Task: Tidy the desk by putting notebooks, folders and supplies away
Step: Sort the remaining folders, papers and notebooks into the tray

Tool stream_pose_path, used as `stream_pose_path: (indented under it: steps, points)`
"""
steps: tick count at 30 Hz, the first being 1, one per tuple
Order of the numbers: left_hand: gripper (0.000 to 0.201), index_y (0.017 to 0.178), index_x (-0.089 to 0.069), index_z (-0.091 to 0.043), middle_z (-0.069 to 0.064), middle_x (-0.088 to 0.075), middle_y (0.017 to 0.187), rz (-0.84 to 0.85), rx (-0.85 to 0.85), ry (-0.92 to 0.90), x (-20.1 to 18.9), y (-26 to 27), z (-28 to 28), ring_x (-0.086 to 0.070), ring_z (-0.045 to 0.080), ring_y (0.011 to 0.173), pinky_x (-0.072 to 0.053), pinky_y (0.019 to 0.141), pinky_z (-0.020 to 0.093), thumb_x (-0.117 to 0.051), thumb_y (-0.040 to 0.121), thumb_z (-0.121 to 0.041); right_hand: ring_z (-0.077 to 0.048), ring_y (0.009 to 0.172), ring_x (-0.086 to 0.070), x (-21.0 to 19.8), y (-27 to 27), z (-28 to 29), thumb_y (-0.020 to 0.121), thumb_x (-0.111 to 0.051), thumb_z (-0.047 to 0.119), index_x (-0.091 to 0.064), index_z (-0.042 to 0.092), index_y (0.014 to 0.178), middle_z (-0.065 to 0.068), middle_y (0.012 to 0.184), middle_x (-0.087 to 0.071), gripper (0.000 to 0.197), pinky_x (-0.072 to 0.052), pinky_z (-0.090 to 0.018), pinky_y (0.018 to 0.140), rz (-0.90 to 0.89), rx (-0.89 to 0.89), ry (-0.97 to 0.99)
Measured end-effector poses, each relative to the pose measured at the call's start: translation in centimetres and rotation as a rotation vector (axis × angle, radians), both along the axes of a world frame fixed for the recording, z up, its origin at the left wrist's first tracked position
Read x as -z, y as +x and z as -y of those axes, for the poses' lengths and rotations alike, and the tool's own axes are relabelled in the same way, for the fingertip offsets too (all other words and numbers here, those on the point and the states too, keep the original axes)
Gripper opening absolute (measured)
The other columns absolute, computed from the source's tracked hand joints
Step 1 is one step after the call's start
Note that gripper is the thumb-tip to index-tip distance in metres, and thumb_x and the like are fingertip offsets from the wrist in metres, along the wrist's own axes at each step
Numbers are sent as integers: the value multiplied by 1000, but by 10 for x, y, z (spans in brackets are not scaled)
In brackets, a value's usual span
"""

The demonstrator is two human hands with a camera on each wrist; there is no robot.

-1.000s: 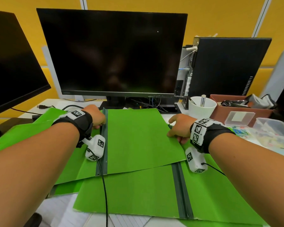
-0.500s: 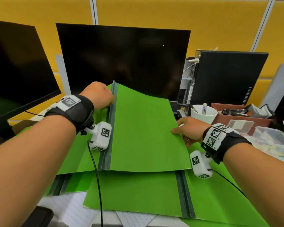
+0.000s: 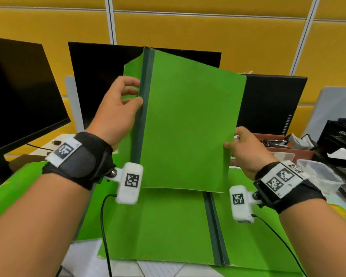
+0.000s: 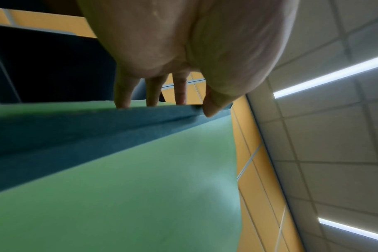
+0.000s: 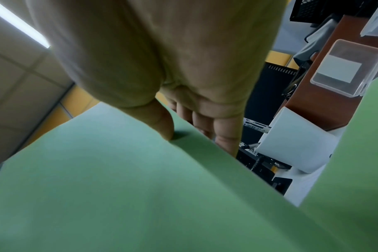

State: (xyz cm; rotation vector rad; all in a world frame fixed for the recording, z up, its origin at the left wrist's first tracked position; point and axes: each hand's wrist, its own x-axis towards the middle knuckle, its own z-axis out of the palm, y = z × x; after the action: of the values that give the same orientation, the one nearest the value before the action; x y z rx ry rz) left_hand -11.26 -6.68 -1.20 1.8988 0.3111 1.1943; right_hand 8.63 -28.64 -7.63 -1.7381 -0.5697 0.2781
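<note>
The green card folder (image 3: 188,124), raised nearly upright above the counter (image 3: 92,262), is pinched at its stiffer dark spine by the left hand (image 3: 116,110) and at its right edge by the right hand (image 3: 246,152); it is judged light and floppy, best held at the spine.

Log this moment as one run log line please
left hand grips spine | right hand pinches open edge | green folder held upright above desk | second green folder flat beneath
</note>
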Motion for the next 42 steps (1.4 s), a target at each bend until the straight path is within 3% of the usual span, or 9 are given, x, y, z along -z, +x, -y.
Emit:
stream_pose_path:
  steps: [4,9,16,19,25,30,33,36,42]
  points:
    - [44,135,-41,-18,-7,-57,133,-17,109,-14,20,-7,14,-64,-11,93,-56,85,19,-59,99,-1,-27,90,-64,15,-17,12,103,-54,2,-52,13,119,-1,95,-66,19,-57,-54,83,86,17,17]
    - [53,139,-37,-23,-10,-63,130,4,120,-5,25,-10,17,-67,-4,101,-57,80,19,-57,98,5,-10,98,-70,25,-24,13,104,-52,1,-49,22,127,3,117,-73,31,-48,-19,66,80,-62,38]
    - [62,150,-38,-23,-9,-60,141,88,112,76,10,-19,17,-57,2,128,-47,108,28,-55,98,6,4,88,-70,23,-36,11,103,-57,5,-48,24,127,7,116,-75,31,-49,-11,57,99,-135,85]
    - [58,147,-43,-16,-6,-62,139,124,129,99,10,-17,18,-58,3,127,-47,109,27,-56,97,9,0,101,-68,23,-36,11,100,-62,7,-46,30,132,10,124,-70,42,-49,-13,64,106,-129,117]
    - [37,123,-55,-9,-19,-75,88,102,188,-35,32,-4,17,-67,-5,84,-51,74,14,-55,95,14,4,114,-58,31,-24,14,98,-67,7,-27,37,154,16,132,-58,75,-49,-28,90,88,-77,139]
    - [31,116,-54,-13,-18,-73,85,96,166,-97,44,4,9,-63,-6,81,-49,73,12,-52,98,12,-13,102,-74,29,-21,18,103,-55,0,-63,20,119,4,112,-77,27,-56,-47,98,21,-81,159]
    - [30,127,-54,-11,-15,-71,99,11,166,-146,53,9,4,-64,-6,89,-49,77,11,-51,102,4,-17,111,-71,23,-21,17,103,-50,-4,-63,21,121,3,119,-75,33,-54,-49,102,23,-97,238]
    - [34,128,-57,-20,-9,-71,113,-106,181,-207,67,14,-3,-66,7,102,-54,86,26,-55,101,0,-16,118,-68,22,-17,16,104,-49,-4,-62,22,125,3,125,-73,36,-51,-48,107,57,-90,282]
    - [29,105,-61,-25,-6,-69,100,-375,163,-303,99,20,-3,-64,9,92,-51,86,28,-58,98,3,-13,114,-69,46,-7,17,101,-50,-8,-61,22,128,5,123,-73,42,-52,-44,106,27,-64,145]
